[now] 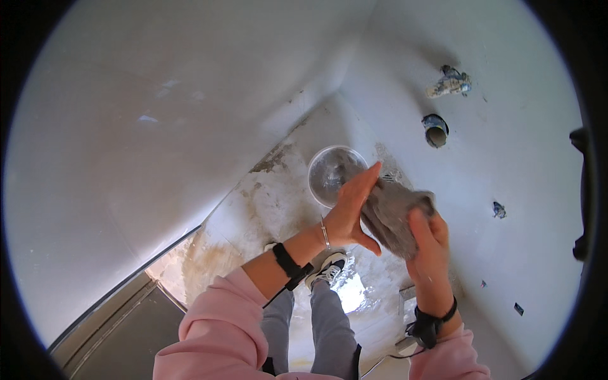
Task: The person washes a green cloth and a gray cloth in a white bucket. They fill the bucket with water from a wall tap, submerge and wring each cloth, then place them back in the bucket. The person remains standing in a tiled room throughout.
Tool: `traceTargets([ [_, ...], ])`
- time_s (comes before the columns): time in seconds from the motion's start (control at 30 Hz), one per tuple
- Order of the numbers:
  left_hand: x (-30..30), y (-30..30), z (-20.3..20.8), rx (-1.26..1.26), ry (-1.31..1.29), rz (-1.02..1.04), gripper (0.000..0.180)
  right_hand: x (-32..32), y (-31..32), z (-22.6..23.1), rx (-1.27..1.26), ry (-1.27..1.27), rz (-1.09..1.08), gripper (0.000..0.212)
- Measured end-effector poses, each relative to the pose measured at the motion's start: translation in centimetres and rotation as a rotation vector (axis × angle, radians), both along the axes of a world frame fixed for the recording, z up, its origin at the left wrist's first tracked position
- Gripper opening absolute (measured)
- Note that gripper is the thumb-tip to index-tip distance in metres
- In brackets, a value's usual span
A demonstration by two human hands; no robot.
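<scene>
A crumpled grey cloth hangs in the air in front of me. My right hand grips its right side, thumb on top and fingers closed round it. On the cloth's left side is my left hand, open, with straight fingers and the thumb spread apart. Its palm faces the cloth, and I cannot tell whether it touches. Beyond my left hand, a round bucket with greyish water in it stands on the floor, partly covered by my fingers.
Pale walls meet in a corner ahead. From the right wall stick a crusted pipe fitting and an open pipe end. The stained floor has a bright wet patch near my shoe. A door frame lies at lower left.
</scene>
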State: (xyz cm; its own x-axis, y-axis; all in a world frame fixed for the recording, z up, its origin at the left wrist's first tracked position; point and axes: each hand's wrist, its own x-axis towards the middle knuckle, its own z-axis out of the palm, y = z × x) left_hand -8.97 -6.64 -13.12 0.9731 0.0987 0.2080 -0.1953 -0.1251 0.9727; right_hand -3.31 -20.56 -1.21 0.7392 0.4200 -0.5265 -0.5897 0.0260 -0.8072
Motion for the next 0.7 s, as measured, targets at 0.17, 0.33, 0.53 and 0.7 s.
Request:
traceTargets([
  [0.17,-0.4,-3.2,-9.8,0.205,0.134,0.27,0.082,-1.1,-1.6,4.3,0.303,0.002,0.009,0.029],
  [0.33,-0.4,-2.6,-19.2,0.213,0.649,0.255,0.057,-0.5,-2.0,-2.5,0.12,0.128,-0.195,0.033],
  [0.53,-0.3,-0.7,-20.6,-0.001,0.763,0.482,0.058,-0.5,-0.3,-23.2,-0.166,0.116,-0.133,0.036],
  [0.7,0.9,-0.7,-24.1,0.339,0.95,0.39,0.066,-2.0,-1.1,-30.2,-0.2,0.344,-0.079,0.064],
])
